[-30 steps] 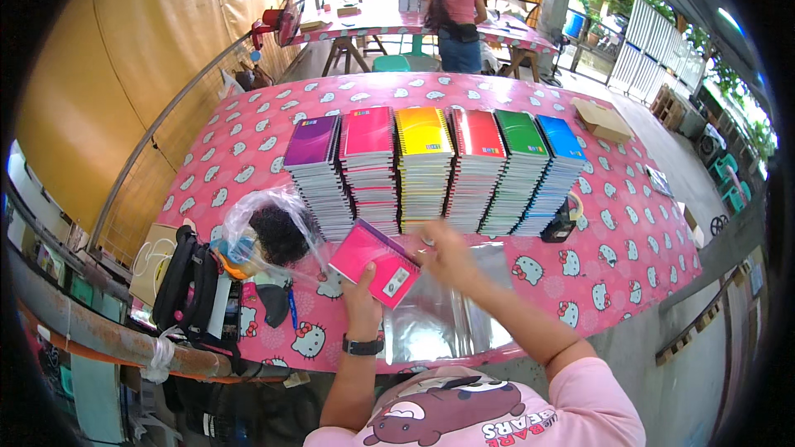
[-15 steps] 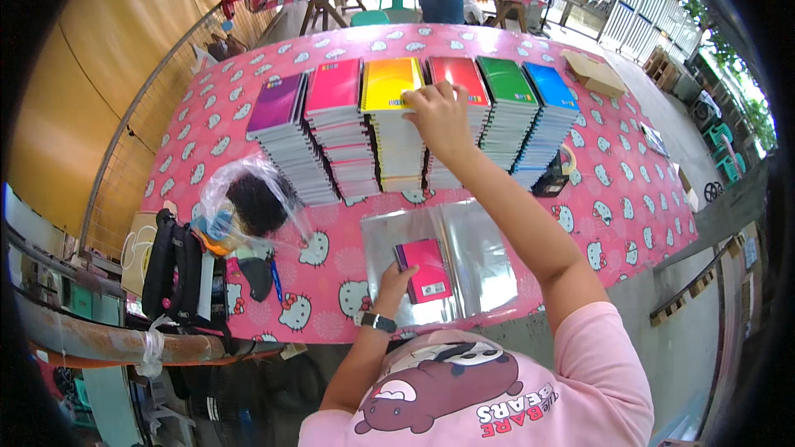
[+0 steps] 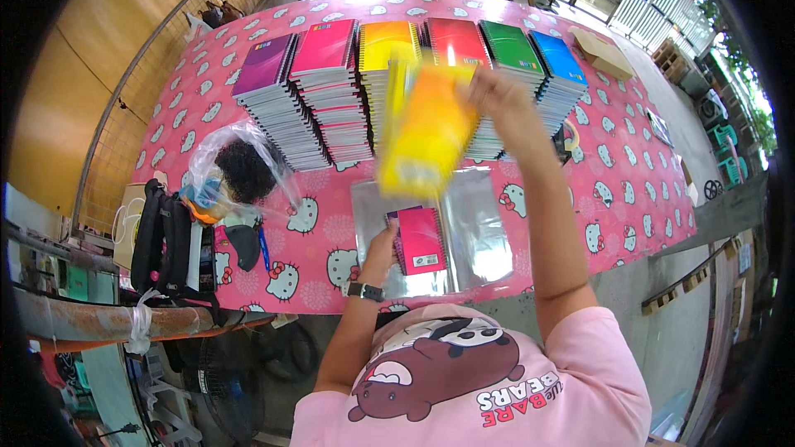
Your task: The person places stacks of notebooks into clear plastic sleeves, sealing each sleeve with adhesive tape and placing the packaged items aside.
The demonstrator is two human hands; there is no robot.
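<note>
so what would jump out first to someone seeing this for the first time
The blurred yellow notebook lifted in the right hand at centre, above the pink cat-print tablecloth. Behind it runs a row of notebook stacks, purple to blue. Nearer, the left hand touches a pink notebook lying on clear plastic sleeves.

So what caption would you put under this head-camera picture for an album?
Right hand lifting a yellow notebook off the coloured stacks; left hand on a pink notebook on clear sleeves.
</note>
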